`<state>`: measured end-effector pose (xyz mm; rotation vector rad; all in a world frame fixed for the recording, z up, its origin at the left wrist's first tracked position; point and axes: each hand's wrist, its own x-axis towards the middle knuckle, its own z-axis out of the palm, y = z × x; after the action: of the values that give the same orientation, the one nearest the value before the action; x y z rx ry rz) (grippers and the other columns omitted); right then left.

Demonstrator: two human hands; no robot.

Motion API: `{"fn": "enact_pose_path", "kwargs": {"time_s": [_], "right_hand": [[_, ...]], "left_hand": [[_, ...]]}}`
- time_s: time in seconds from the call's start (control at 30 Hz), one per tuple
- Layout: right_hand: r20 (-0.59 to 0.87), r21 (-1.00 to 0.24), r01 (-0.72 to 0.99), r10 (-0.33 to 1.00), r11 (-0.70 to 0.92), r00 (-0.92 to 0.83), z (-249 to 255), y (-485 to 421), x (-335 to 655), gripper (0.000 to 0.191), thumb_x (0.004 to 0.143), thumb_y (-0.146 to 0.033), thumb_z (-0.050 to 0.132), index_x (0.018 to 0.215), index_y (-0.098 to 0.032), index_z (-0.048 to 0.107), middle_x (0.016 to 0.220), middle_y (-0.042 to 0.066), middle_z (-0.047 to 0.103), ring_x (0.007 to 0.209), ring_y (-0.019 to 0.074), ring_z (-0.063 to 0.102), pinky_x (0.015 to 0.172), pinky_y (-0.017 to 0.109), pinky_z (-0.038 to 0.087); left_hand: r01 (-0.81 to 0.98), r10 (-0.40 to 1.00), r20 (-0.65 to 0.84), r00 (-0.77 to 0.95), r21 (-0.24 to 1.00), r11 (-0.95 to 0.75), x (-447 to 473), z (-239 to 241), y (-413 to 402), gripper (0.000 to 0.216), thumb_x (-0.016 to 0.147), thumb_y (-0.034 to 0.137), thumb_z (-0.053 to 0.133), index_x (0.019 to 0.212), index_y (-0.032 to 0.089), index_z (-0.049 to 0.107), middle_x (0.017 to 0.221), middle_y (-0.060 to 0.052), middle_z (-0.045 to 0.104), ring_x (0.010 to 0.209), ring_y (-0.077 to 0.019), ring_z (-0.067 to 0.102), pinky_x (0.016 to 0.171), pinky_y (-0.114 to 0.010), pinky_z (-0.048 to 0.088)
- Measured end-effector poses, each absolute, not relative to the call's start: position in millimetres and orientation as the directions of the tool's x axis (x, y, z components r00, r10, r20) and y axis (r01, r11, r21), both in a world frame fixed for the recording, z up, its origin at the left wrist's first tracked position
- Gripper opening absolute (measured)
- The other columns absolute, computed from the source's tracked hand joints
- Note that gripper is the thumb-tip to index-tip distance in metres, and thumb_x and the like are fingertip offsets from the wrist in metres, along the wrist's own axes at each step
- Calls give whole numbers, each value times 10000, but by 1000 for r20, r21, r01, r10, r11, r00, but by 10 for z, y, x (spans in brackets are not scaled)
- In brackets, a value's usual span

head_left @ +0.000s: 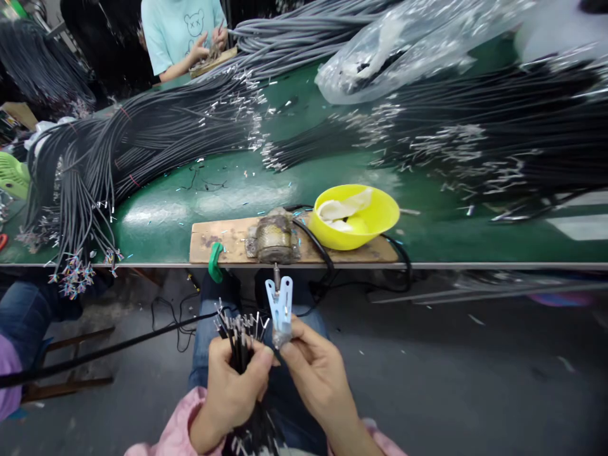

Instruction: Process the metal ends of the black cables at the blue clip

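My left hand (237, 373) is wrapped around a bundle of black cables (243, 345), with stripped silvery ends sticking up above the fingers. A light blue clothespin (281, 304) hangs in line with the metal shaft (277, 273) of a small grimy motor (274, 235). My right hand (313, 367) pinches the clothespin's lower end, which looks wrapped in something greyish. Whether a cable end also sits between those fingertips, I cannot tell. The motor rests on a wooden board (223, 235) at the front edge of the green table (161, 215).
A yellow bowl (354, 234) with white material inside stands right of the motor, and a green clamp (215, 261) grips the board. Black cable bundles (166, 126) (532, 126) and a clear plastic bag (389, 57) lie behind. Across the table sits a person (185, 31) handling something.
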<state>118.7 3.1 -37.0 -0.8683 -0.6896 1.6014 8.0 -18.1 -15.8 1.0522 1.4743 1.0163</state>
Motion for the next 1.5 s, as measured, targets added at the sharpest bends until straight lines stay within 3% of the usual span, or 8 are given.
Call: {"fn": "enact_pose_path", "kwargs": {"time_s": [0.13,0.27,0.53,0.93,1.1,1.3,1.4,1.5], "right_hand": [[-263,-681,-616,917,-396,-299,-292,120,1255,293,596,-479,788,668,-211,693,558,-11,563,507,126,486,536,248,435],[-257,-768,-456,868,-450,-425,-220,292,1425,298,570,-446,815,712,-200,725,644,19,654,635,165,583,653,277,465],[-232,-766,-545,937,-341,-261,59,616,1310,493,562,-647,716,530,-162,636,489,-2,558,465,113,463,444,232,387],[-372,-579,-689,893,-436,-253,-197,553,1187,447,597,-611,723,708,-177,718,584,28,652,535,156,566,534,271,471],[-306,-679,-657,940,-327,-150,-318,490,1292,413,649,-591,695,611,-182,655,524,-1,560,519,143,501,513,267,435],[55,-980,-173,969,98,241,-327,138,1391,176,769,-271,665,628,-193,595,590,-3,524,537,135,458,500,258,383],[427,-901,162,886,402,180,-212,19,1346,108,752,-130,651,691,-216,625,602,-2,533,572,153,478,530,268,412],[542,-795,315,840,519,-16,-115,10,1291,145,750,-128,640,840,-231,688,715,39,591,624,179,515,513,279,443]], "left_hand": [[200,991,-115,-64,972,125,19,-138,-121,193,720,376,714,667,192,736,632,-43,702,602,-165,621,622,-274,505],[231,997,-69,-25,970,73,-26,-81,-91,125,708,318,734,664,202,748,615,-36,715,574,-172,631,616,-287,514],[239,993,-18,-117,970,45,-3,63,-64,85,680,252,729,617,197,740,556,-31,697,512,-179,620,552,-295,512],[313,987,21,-159,949,30,135,170,37,126,680,190,688,567,178,743,528,-31,707,491,-185,622,543,-280,504],[305,988,-4,-157,951,52,89,130,-37,90,672,185,705,598,174,755,573,-45,729,545,-205,659,633,-303,530],[273,990,-88,-114,955,117,19,82,-125,157,736,219,669,823,183,795,727,-62,769,653,-222,700,679,-293,546],[276,990,-120,-76,951,137,10,98,-121,215,771,161,591,846,183,791,787,-70,769,719,-217,697,736,-296,534],[286,988,-152,4,947,145,22,111,-102,212,724,113,575,627,162,757,625,-37,710,619,-176,645,694,-266,513]]}}
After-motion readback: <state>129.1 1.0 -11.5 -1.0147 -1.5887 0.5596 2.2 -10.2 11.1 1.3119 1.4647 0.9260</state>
